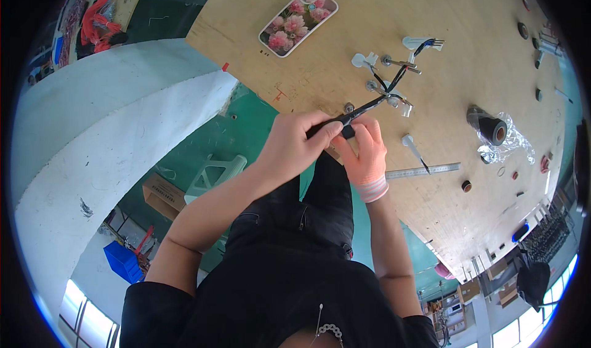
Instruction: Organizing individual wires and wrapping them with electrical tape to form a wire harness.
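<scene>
My left hand (pixel 297 141), bare, pinches the near end of a black wire bundle (pixel 369 105) at the edge of a plywood board (pixel 468 71). My right hand (pixel 367 155), in a pinkish glove, grips the same end just beside it, fingers touching the left thumb. The bundle runs away from my hands between metal pegs (pixel 371 85) and forks toward white clips (pixel 364 60) and a white connector (pixel 418 42) farther up the board.
A phone (pixel 298 20) in a flowered case lies at the board's far left. A black tape roll (pixel 490 127) on clear plastic sits to the right, a steel ruler (pixel 425 170) near my right hand. A cardboard box (pixel 163 195) and blue bin (pixel 125 260) stand on the green floor.
</scene>
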`<state>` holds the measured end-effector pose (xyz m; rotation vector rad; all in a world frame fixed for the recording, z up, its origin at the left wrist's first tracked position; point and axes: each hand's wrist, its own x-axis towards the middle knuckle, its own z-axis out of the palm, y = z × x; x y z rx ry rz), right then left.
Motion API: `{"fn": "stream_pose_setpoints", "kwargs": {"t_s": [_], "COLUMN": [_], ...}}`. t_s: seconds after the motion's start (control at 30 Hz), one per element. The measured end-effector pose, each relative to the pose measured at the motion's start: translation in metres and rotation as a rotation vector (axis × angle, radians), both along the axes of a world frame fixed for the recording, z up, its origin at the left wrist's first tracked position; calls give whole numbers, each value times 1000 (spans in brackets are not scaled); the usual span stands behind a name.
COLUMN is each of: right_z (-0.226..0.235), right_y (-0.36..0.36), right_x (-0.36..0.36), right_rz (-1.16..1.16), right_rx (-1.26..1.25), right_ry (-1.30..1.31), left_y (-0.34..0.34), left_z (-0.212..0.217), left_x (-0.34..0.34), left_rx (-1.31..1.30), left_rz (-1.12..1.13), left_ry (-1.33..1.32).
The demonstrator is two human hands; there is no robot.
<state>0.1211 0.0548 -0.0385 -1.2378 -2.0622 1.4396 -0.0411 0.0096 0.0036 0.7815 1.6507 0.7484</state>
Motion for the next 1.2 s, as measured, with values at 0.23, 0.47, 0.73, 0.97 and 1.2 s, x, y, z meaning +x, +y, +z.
{"fn": "stream_pose_setpoints", "kwargs": {"t_s": [0.23, 0.47, 0.73, 0.97, 1.2], "right_z": [0, 3, 43, 46, -12], "right_y": [-1, -15, 36, 29, 32], "right_x": [2, 1, -31, -10, 7], "right_rz": [65, -37, 0, -314, -169], "right_rx": [433, 427, 452, -148, -952], "right_ry": [-114, -97, -257, 79, 628], "left_y": [-4, -4, -13, -6, 1], "left_z": [-4, -9, -14, 2, -2], "left_x": [10, 10, 31, 12, 8], "left_rx": [163, 196, 329, -17, -90], "left_rz": [36, 66, 2, -6, 9], "left_ry": [219, 242, 441, -78, -380]}}
